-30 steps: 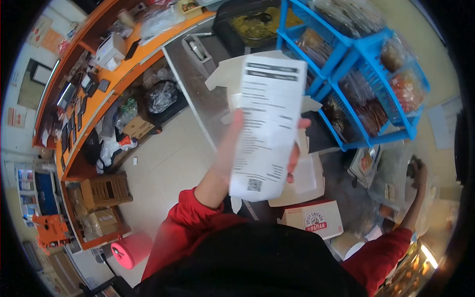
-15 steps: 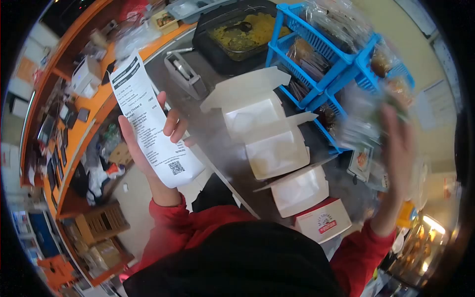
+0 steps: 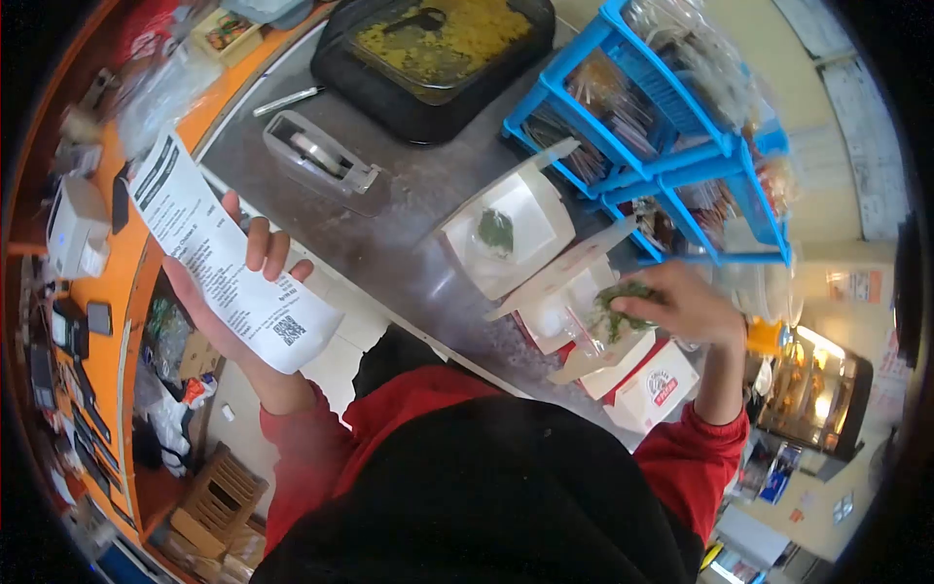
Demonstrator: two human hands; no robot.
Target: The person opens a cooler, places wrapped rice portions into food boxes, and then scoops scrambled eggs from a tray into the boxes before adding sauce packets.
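A long printed receipt (image 3: 219, 248) is gripped in my left hand (image 3: 243, 282), its fingers curled over the right edge. Green leafy packets are pinched in my right hand (image 3: 676, 302), over the open white boxes. One open box (image 3: 535, 234) has a small green packet (image 3: 495, 232) lying inside. Closer to me, another open box (image 3: 555, 311) sits partly under my right hand. Beside it stands a closed white and red box (image 3: 662, 387) with printing on its lid.
Blue stacked baskets (image 3: 662, 165) hold many plastic packets. A tape dispenser (image 3: 321, 161), a pen (image 3: 288, 100) and a black tray of yellow food (image 3: 438, 49) rest on the grey counter (image 3: 418, 185). An orange shelf (image 3: 146, 282) runs along the left.
My right hand has come from the right side to above the boxes with green packets. A green packet now lies in one box. The view has shifted, and the receipt appears further left.
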